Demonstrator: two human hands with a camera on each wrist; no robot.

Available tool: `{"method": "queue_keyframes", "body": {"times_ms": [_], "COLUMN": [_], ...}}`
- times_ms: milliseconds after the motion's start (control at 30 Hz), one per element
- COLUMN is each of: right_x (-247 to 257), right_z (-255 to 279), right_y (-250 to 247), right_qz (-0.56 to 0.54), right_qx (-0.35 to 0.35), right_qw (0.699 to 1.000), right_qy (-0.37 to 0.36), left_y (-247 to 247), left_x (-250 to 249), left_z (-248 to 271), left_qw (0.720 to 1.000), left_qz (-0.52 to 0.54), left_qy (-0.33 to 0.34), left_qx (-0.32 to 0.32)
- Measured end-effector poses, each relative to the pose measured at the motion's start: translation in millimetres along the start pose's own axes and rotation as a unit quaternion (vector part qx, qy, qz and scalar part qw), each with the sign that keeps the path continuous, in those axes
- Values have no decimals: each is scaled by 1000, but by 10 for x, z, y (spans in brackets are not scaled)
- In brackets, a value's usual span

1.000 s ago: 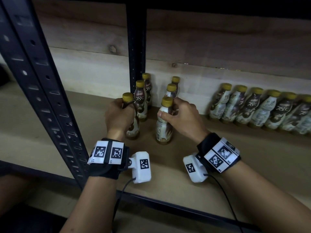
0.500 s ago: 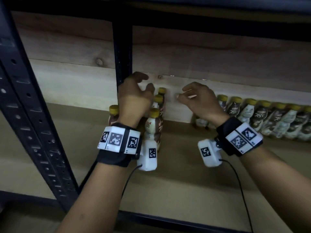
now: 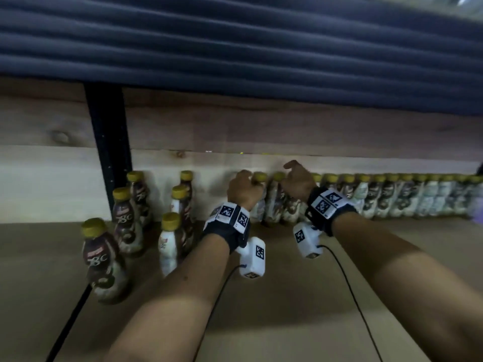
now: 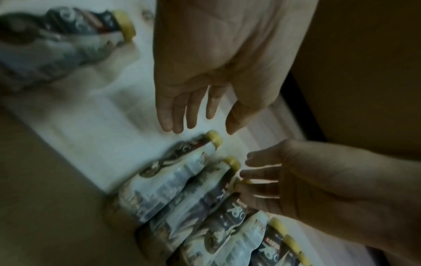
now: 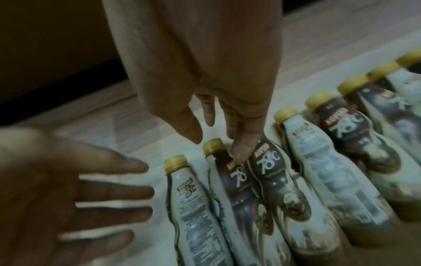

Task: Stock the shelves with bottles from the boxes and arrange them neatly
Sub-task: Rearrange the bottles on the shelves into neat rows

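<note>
A long row of yellow-capped coffee bottles [image 3: 392, 197] stands along the back wall of the shelf. My left hand [image 3: 244, 190] and right hand [image 3: 298, 178] reach side by side to the row's left end. In the left wrist view, the left hand [image 4: 198, 100] hovers with straight fingers just above the end bottle [image 4: 182, 162] and holds nothing. In the right wrist view, the right hand [image 5: 230, 115] points its fingers down onto the shoulders of the second and third bottles [image 5: 262, 165]. Several loose bottles [image 3: 125, 218] stand in two short lines at the left.
A black upright post [image 3: 109, 152] rises behind the loose bottles. The dark underside of the upper shelf [image 3: 235, 43] hangs low overhead. The brown shelf board [image 3: 287, 296] stretches in front of the row. Wrist camera cables trail across it.
Both hands let go of the two front loose bottles, lifted, and moved right to the left end of the long row. The view has dropped lower and closer.
</note>
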State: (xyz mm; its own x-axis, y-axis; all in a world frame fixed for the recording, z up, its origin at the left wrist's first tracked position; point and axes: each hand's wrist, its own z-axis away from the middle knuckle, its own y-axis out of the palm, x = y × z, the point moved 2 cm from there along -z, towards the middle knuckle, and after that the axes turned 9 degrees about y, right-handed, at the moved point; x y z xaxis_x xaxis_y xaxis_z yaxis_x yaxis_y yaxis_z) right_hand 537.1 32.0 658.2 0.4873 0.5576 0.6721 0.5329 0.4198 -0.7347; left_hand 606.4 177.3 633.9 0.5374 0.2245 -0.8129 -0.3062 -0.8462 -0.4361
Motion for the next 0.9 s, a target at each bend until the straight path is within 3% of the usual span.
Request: {"method": "queue_keyframes", "body": {"times_ms": [100,200,433,733,900], "right_x": [-26,-21,-96,-96,-80], "right_z": [-42,-22,145,111,53], "right_y": [50,62,279,427,470], "right_qz": [-44,11,31,67,99], "right_qx": [15,40,-2,-37,-43], "right_qw": [999,999,998,996,993], "right_qy": [19,-6,-57,-46,-55], "left_y": [208,322,347,2,-156], "left_x": [107,153,291,452,547], "left_z": [-94,-142,-107,20,-48], "left_qw": [999,999,999,987,984], "left_qz": [9,16,-2,-40,-49], "left_qy": [-36,-26,-23,-40,-34], "left_qx": [17,14,-47,-153,-169]}}
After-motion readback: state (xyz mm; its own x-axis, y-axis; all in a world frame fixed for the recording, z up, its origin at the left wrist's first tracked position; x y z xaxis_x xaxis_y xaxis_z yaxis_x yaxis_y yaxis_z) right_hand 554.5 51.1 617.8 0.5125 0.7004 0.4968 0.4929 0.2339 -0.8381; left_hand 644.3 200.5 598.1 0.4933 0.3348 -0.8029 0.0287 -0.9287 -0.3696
